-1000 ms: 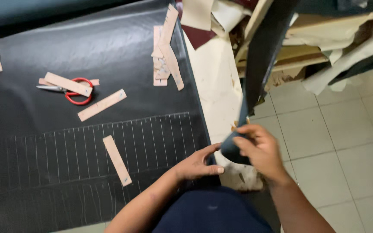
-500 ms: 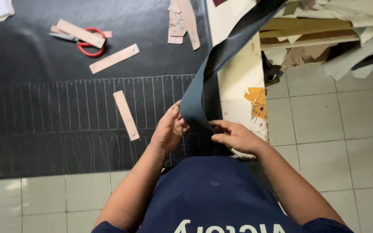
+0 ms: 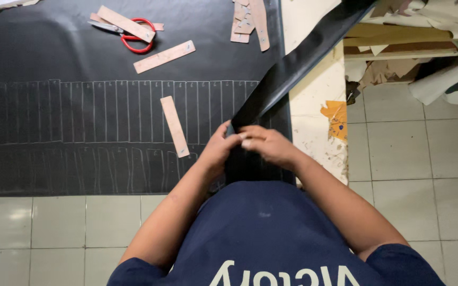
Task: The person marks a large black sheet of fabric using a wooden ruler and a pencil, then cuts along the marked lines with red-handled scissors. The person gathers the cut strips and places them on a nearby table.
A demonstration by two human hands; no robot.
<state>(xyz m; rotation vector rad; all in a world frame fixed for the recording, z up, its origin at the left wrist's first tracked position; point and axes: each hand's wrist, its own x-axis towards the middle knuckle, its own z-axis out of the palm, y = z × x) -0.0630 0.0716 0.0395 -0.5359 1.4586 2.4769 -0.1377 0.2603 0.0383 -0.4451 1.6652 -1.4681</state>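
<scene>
A long black strip of leather-like material (image 3: 287,74) runs from the upper right down to my hands. My left hand (image 3: 219,150) and my right hand (image 3: 265,144) both pinch its near end, fingertips meeting over the right edge of a large black sheet (image 3: 80,122). That sheet lies flat and carries rows of chalk-drawn rectangles. A tan cardboard template (image 3: 175,126) lies on the sheet just left of my left hand.
Red-handled scissors (image 3: 132,38) lie at the top under another tan template, with a further one (image 3: 164,56) beside them. More tan pieces (image 3: 250,21) are piled at the top centre. Scraps and a wooden frame (image 3: 398,50) lie on the tiled floor to the right.
The hands have come up from beside the sheet's right edge onto it. The black strip, bunched in my right hand before, now stretches taut from both hands toward the upper right.
</scene>
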